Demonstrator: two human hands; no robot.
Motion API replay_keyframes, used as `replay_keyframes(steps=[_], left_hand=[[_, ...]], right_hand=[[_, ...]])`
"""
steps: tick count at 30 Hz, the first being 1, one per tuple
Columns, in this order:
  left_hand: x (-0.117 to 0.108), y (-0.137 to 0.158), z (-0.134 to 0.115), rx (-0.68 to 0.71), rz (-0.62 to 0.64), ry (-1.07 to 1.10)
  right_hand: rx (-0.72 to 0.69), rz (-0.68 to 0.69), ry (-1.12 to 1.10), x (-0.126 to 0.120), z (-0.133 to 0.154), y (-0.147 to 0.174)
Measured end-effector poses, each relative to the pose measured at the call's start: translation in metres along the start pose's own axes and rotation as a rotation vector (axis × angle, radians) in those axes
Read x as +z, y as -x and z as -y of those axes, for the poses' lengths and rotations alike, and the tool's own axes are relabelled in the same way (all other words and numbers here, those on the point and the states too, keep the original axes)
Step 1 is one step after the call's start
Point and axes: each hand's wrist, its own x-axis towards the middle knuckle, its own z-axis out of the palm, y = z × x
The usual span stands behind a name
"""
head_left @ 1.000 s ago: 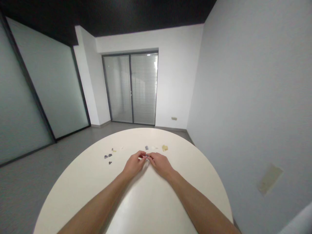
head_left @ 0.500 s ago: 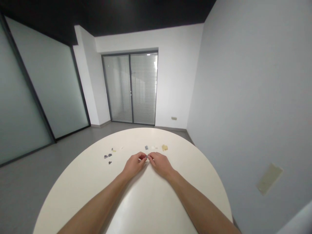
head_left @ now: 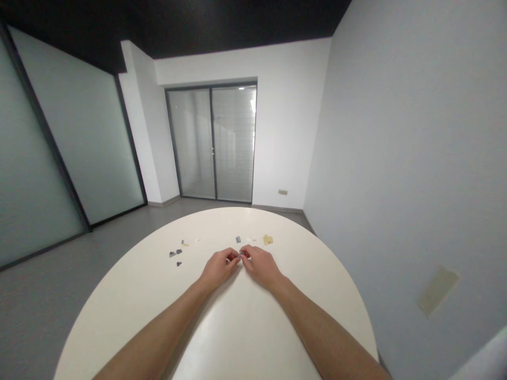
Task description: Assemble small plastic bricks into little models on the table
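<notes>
My left hand [head_left: 220, 267] and my right hand [head_left: 260, 264] meet over the middle of the round table. Between their fingertips is a small grey piece [head_left: 240, 255], pinched from both sides. Its kind is too small to make out, and the fingers cover much of it. Just beyond the hands lies a small flat grey piece [head_left: 238, 239]. Farther right rests a yellowish piece [head_left: 268, 240], with small whitish bits [head_left: 251, 239] beside it.
Several small dark grey pieces [head_left: 179, 252] lie left of my hands, along with a little yellowish bit [head_left: 186, 245]. The white round table [head_left: 130, 295] carries everything. A grey-white wall [head_left: 404, 158] stands to the right, and glass doors [head_left: 212, 142] are at the back.
My fingers have shifted very slightly around the small grey piece, which shows a little more now. The pieces on the table stay where they were.
</notes>
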Motion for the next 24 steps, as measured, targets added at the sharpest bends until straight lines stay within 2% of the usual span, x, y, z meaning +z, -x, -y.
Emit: replay_keyframes(steps=[6, 13, 24], left_hand=[[-0.0025, 0.0006, -0.0023, 0.018, 0.016, -0.006], [-0.0022, -0.0027, 0.0036, -0.007, -0.085, -0.054], [-0.0032, -0.0023, -0.0012, -0.018, -0.103, -0.026]], right_hand=[[-0.013, -0.019, -0.012, 0.0001, -0.0009, 0.0002], [0.01, 0.009, 0.0, 0.0011, -0.0045, 0.0004], [0.044, 0.057, 0.049, -0.0003, -0.0029, -0.0008]])
